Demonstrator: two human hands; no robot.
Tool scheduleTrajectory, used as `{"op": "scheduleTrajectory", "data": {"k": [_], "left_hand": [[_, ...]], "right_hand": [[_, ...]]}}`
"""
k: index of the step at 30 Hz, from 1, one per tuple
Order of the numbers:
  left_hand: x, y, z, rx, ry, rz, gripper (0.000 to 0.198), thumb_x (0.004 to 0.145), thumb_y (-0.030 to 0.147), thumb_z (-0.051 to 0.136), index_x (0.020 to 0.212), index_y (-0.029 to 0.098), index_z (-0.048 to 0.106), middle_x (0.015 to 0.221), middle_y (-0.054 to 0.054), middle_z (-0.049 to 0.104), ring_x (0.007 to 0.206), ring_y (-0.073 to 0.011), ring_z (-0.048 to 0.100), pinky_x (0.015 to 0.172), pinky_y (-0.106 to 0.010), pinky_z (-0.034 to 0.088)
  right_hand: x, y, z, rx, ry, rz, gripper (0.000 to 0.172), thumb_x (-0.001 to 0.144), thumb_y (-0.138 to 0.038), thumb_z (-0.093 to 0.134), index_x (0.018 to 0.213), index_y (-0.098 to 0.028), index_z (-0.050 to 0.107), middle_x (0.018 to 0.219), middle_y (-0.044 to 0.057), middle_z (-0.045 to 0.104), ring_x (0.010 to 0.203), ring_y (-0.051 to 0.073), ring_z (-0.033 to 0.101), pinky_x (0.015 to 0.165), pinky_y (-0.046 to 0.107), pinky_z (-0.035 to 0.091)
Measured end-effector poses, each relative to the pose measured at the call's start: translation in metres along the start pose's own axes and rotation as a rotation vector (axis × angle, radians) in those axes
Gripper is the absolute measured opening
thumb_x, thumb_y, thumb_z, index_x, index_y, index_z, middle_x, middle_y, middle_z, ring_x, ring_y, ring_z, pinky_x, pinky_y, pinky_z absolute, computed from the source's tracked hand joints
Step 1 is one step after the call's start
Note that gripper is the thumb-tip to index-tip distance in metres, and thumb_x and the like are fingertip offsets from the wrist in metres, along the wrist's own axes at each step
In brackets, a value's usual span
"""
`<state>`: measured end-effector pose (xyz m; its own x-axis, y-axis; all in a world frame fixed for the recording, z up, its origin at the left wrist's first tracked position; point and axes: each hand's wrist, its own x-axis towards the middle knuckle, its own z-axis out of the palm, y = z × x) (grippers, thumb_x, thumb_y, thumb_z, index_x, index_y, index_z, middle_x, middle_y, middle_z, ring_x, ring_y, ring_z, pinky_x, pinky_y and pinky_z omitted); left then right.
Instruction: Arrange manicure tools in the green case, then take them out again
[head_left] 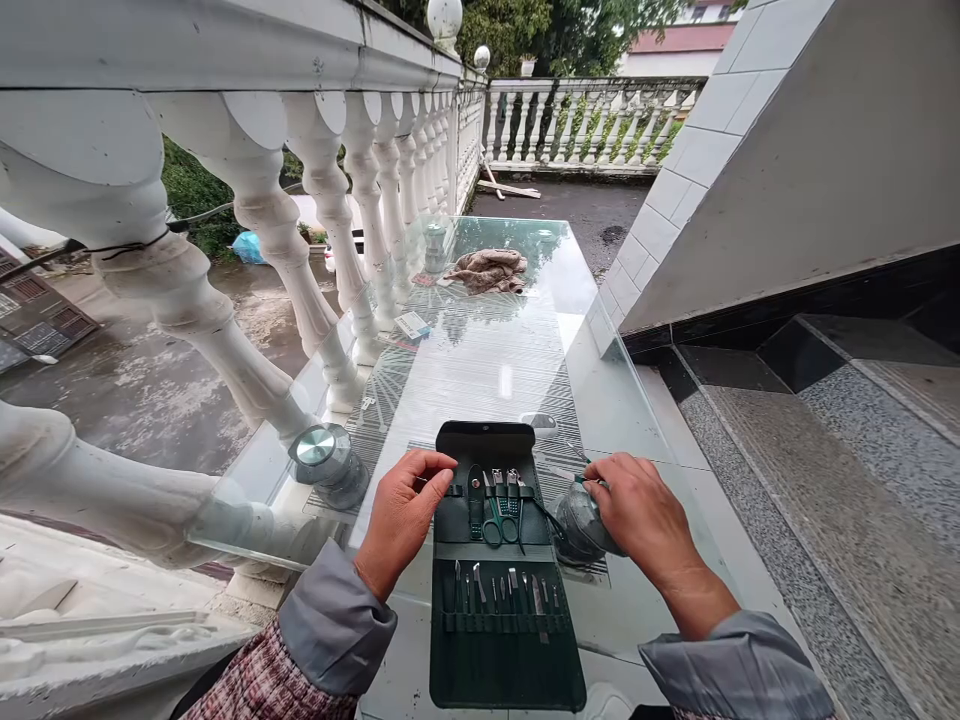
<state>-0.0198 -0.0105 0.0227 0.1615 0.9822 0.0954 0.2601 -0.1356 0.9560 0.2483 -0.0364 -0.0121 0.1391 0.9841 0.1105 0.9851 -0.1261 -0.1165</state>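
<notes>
At the near end of the glass table (pixel 495 340) lies my green case (pixel 506 675), spread open, likely light and bendy with a smooth skin, so I'd take it by its side edges. My left hand (pixel 401 510) has its fingers pinched together by the left edge, on what I can't tell, while my right hand (pixel 637 510) grips a small green-handled tool (pixel 580 478) off the right side. Inside, the upper panel carries scissors (pixel 500 518) and nail clippers (pixel 497 478), the lower some slim tools (pixel 514 580), probably stiff, best held by their handles.
</notes>
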Motion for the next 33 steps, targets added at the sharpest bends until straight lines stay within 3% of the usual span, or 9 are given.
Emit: {"op": "scheduleTrajectory", "data": {"k": [11, 14, 17, 20, 25, 30, 33], "left_hand": [[-0.001, 0.000, 0.001, -0.004, 0.019, 0.000, 0.015, 0.080, 0.028, 0.055, 0.084, 0.018, 0.065, 0.082, -0.003, 0.060, 0.077, -0.0164, 0.056, 0.063, -0.024, 0.045], [0.000, -0.002, 0.001, -0.022, 0.042, -0.001, 0.015, 0.080, 0.028, 0.056, 0.085, 0.017, 0.065, 0.083, -0.003, 0.060, 0.075, -0.0155, 0.056, 0.063, -0.024, 0.045], [0.000, -0.003, 0.000, -0.040, 0.056, 0.004, 0.015, 0.080, 0.027, 0.055, 0.084, 0.017, 0.064, 0.083, -0.003, 0.059, 0.074, -0.0148, 0.055, 0.064, -0.024, 0.044], [-0.001, -0.003, -0.001, -0.035, 0.056, 0.001, 0.015, 0.081, 0.027, 0.055, 0.084, 0.017, 0.064, 0.083, -0.003, 0.059, 0.075, -0.0148, 0.055, 0.066, -0.024, 0.044], [-0.005, 0.000, 0.000, -0.075, -0.089, -0.046, 0.016, 0.075, 0.031, 0.064, 0.081, 0.016, 0.065, 0.078, -0.003, 0.062, 0.071, -0.0143, 0.055, 0.064, -0.023, 0.043], [-0.008, 0.005, -0.002, -0.123, -0.210, -0.018, 0.021, 0.075, 0.032, 0.062, 0.063, 0.015, 0.062, 0.068, -0.002, 0.057, 0.065, -0.0126, 0.050, 0.061, -0.023, 0.040], [-0.008, 0.004, -0.006, -0.222, -0.197, -0.152, 0.026, 0.074, 0.037, 0.062, 0.060, 0.015, 0.059, 0.063, 0.000, 0.055, 0.057, -0.0105, 0.047, 0.056, -0.022, 0.039]], "right_hand": [[-0.006, 0.003, 0.013, 0.040, 0.106, -0.113, 0.012, 0.082, -0.017, 0.048, 0.071, -0.021, 0.050, 0.076, 0.005, 0.053, 0.076, 0.020, 0.046, 0.058, 0.030, 0.032], [-0.007, 0.002, 0.012, 0.124, 0.096, -0.085, 0.014, 0.082, -0.017, 0.045, 0.069, -0.022, 0.046, 0.071, 0.003, 0.054, 0.072, 0.019, 0.047, 0.057, 0.029, 0.033], [-0.008, -0.004, 0.006, 0.306, 0.189, -0.004, 0.009, 0.082, -0.023, 0.046, 0.074, -0.022, 0.049, 0.074, 0.003, 0.058, 0.072, 0.019, 0.051, 0.060, 0.029, 0.037], [-0.014, -0.023, -0.004, 0.573, 0.271, 0.013, 0.009, 0.081, -0.031, 0.050, 0.083, -0.022, 0.054, 0.076, 0.001, 0.061, 0.068, 0.016, 0.056, 0.060, 0.027, 0.042], [-0.032, -0.073, -0.015, 0.926, 0.120, -0.245, 0.011, 0.083, -0.032, 0.052, 0.080, -0.022, 0.055, 0.070, -0.001, 0.059, 0.057, 0.012, 0.055, 0.053, 0.022, 0.046], [-0.037, -0.105, -0.015, 0.956, 0.116, -0.370, 0.007, 0.084, -0.024, 0.052, 0.078, -0.021, 0.054, 0.066, -0.002, 0.058, 0.056, 0.010, 0.055, 0.052, 0.020, 0.047], [-0.037, -0.110, -0.013, 0.895, 0.227, -0.465, 0.005, 0.085, -0.021, 0.051, 0.086, -0.021, 0.056, 0.071, 0.000, 0.061, 0.063, 0.012, 0.058, 0.057, 0.022, 0.049]]}}
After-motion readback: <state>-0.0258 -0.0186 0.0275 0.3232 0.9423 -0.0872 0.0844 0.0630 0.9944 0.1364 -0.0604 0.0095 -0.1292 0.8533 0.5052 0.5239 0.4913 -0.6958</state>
